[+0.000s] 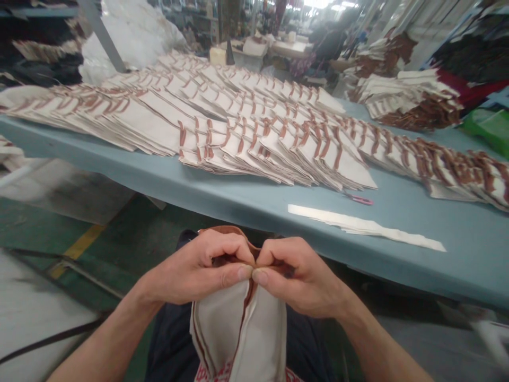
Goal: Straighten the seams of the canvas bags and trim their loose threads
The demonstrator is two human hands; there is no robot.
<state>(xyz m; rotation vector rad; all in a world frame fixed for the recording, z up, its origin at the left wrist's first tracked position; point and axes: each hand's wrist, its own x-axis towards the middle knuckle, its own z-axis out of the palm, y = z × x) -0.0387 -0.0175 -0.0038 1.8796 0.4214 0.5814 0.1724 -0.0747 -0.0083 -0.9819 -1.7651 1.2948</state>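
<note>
A white fabric piece (262,334) with brown edging and red lettering near its lower end hangs over my lap. My left hand (214,265) pinches its brown upper edge from the left. From the other side my right hand (294,270) grips the same edge, and the two thumb tips almost meet in the middle. Below the thumbs a brown-lined slit or fold runs down the cloth. Part of the brown edge loops up behind my fingers. What lies inside the fold is hidden.
Overlapping rows of white pieces with brown trim (254,138) cover much of the blue table (159,175). A white strip (366,225) and a small pink tool (361,200) lie near its front edge. More stacks (409,95) stand at the back right.
</note>
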